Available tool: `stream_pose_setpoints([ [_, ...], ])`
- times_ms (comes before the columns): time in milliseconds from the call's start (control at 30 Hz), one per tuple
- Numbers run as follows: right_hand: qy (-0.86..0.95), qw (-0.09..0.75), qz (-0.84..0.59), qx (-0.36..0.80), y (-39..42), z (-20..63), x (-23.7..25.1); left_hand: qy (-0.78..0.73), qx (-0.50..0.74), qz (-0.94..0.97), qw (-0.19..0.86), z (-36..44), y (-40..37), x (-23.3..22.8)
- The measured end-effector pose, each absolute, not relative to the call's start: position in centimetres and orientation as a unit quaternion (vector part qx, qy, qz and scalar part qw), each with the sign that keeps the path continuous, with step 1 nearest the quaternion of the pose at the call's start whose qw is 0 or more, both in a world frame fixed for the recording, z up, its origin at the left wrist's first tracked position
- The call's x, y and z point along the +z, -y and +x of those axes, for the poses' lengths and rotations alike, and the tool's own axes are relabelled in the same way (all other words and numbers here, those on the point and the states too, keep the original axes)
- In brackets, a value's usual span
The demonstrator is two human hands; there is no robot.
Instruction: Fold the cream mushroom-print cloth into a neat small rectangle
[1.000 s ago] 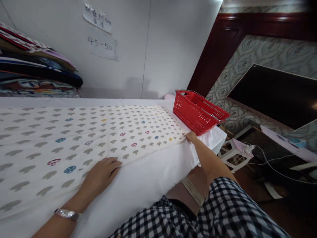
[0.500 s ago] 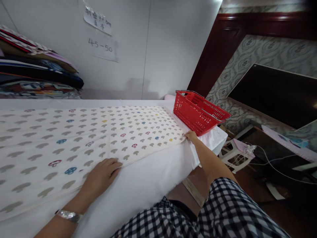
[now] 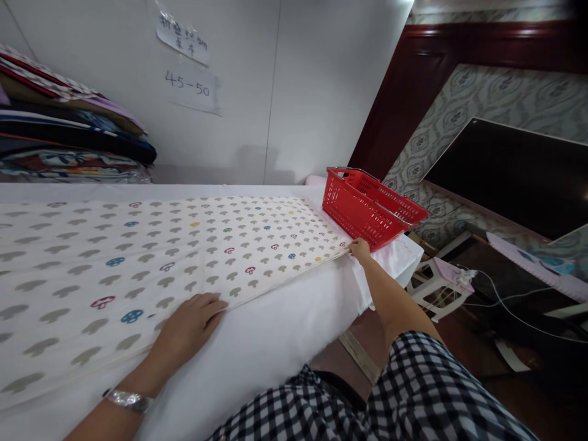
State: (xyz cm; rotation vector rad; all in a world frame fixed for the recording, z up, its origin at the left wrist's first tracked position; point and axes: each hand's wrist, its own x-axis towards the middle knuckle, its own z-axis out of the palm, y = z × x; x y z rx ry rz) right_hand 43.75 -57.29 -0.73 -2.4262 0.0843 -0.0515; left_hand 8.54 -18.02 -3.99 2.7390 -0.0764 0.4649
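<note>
A long cream cloth [image 3: 184, 245] printed with grey mushrooms and a few coloured ones lies spread over the white-covered table [image 3: 285, 331]. Its near edge runs between my two hands. My right hand [image 3: 361, 250] pinches the far right corner, close beside the red basket. On the near edge rests my left hand [image 3: 195, 321], its fingers together over the fabric and the thumb at the edge; it seems to grip the cloth there. The undersides of the fingers are hidden.
The red plastic basket [image 3: 358, 214] stands at the table's right end. Folded fabrics [image 3: 68, 128] are stacked at the back left. A pale wall with paper notes [image 3: 193, 90] rises behind. A white and pink stool [image 3: 441, 288] with a cable stands right of the table.
My right hand has moved slightly right and up with the cloth's corner, and the near edge looks straighter between the hands. My left hand has stayed in place.
</note>
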Motion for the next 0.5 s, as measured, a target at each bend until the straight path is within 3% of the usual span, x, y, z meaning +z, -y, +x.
stream_pose_setpoints([
  [200, -0.111, 0.354, -0.927, 0.048, 57.4, 42.7, -1.2, 0.025, 0.157, 0.971, 0.180, 8.5, 18.2, -3.6],
  [500, -0.102, 0.338, -0.935, 0.026, 57.6, 42.9, -2.1, 0.027, 0.158, 0.969, 0.188, 8.5, 18.0, -3.9],
])
